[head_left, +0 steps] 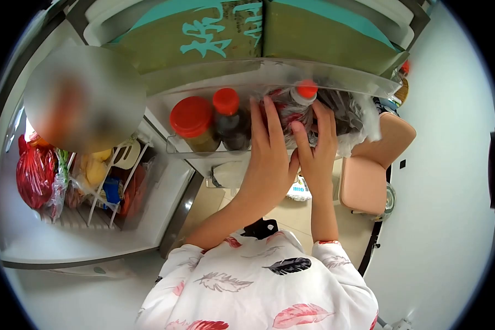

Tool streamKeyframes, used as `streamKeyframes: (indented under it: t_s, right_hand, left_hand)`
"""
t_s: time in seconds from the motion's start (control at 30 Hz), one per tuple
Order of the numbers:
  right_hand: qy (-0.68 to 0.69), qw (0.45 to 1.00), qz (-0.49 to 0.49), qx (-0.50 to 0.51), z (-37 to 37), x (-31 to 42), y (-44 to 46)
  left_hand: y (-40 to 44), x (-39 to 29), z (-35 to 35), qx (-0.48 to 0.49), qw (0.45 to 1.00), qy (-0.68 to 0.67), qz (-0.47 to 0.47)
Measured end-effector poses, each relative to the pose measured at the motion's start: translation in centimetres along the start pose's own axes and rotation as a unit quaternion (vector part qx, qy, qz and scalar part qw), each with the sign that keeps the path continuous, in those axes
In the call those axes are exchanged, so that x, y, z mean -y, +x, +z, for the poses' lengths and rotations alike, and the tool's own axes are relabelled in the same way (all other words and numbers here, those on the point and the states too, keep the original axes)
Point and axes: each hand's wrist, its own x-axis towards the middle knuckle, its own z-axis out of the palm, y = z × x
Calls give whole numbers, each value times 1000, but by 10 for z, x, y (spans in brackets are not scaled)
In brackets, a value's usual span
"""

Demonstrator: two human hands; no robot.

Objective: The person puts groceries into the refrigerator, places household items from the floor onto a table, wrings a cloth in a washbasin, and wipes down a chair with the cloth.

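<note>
Both of my hands reach into a clear door shelf (203, 76) of a fridge. My left hand (269, 148) has its fingers stretched up, apart, against a clear plastic bag (278, 102) with something red and dark in it. My right hand (318, 142) is beside it, thumb and fingers around the lower part of a bottle with a red cap (307, 89), partly hidden by the plastic. A dark bottle with a red cap (231, 124) stands left of my left hand, and next to it a jar with a red lid (192, 118).
Green packages (324, 36) fill the upper door shelf. At the left, the fridge interior (49, 236) holds a red bag (36, 170) and wrapped food behind a white rack. A pink chair (364, 184) stands at the right, beyond the door, near a white wall (440, 165).
</note>
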Motion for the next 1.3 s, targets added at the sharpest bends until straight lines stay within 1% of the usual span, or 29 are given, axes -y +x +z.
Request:
streamKeyframes:
  t_s: [0.03,0.17,0.23,0.27,0.3,0.33,0.37,0.4,0.47,0.5,0.53,0.57,0.63,0.7,0.77,0.8,0.87,0.9,0.93,0.97,1.0,1.07,1.13,1.17,1.2,1.23,1.27,1.3]
  right_hand:
    - [-39,999,-10,-4,1,2,2]
    - [-30,1000,0,0,8,10,7]
    - [-45,999,13,24,10,14,9]
    - [-44,999,11,25,11,16,8]
    - [-72,997,10,29,11,17,8]
    - [-99,994,10,32,12,19,8]
    - [-97,995,10,31,13,20,9]
    - [-95,995,25,33,14,21,10]
    - [-93,994,40,34,16,24,12]
    - [-94,994,46,37,17,26,14]
    - [-96,993,51,40,18,27,16]
    - [-96,993,51,40,21,25,17]
    - [-78,995,23,50,29,21,17]
    - [-86,995,33,37,39,24,14]
    - [-100,994,45,30,40,24,11]
    - [-96,994,29,38,38,23,10]
    - [-94,995,14,43,32,24,8]
    - [-81,996,7,43,25,28,5]
    - [-68,997,2,42,17,29,0]
    - [-66,998,-4,-2,8,26,-5]
    - [-64,997,-8,-46,-3,21,-11]
    - [-191,964,50,-180,-27,3,-22]
    - [-259,921,72,-281,-43,-14,-12]
    - [-263,919,75,-283,-50,-26,-12]
    - [-92,950,162,-249,-55,-42,-16]
    - [84,945,242,-206,-55,-52,-18]
    - [71,949,213,-222,-52,-60,-19]
    - [68,948,214,-224,-52,-64,-20]
  left_hand:
    - [-2,-3,-6,28,999,13,11]
    - [-17,-26,-38,40,999,27,-14]
    - [-19,-24,-59,15,998,-41,-53]
    - [-23,-15,-70,-19,997,-22,-77]
    - [-28,-2,-81,-52,994,-2,-100]
    - [-32,14,-91,-106,986,49,-122]
    - [-34,27,-97,-157,972,100,-144]
    - [-32,35,-99,-157,972,101,-143]
    - [-22,49,-99,-197,962,131,-140]
    - [-20,57,-95,-197,961,131,-141]
    - [-19,66,-88,-186,967,130,-117]
    - [-18,72,-84,-175,972,129,-92]
    - [-18,79,-80,-191,970,111,-103]
    - [-14,81,-79,-204,969,88,-109]
    - [-16,76,-79,-203,966,121,-107]
    - [-16,73,-78,-202,966,117,-107]
    - [-17,67,-81,-199,958,172,-114]
    - [-16,64,-82,-197,959,170,-111]
    - [-17,60,-83,-215,959,148,-106]
    - [-18,59,-84,-232,959,124,-102]
    - [-19,59,-85,-229,961,121,-100]
    - [-21,62,-90,-258,959,94,-74]
    - [-25,63,-92,-258,960,87,-63]
    - [-25,63,-91,-263,960,84,-51]
    - [-24,60,-89,-287,955,73,-36]
    - [-25,61,-87,-284,956,69,-34]
    - [-27,62,-86,-281,957,65,-17]
    - [-29,62,-84,-278,959,61,-2]
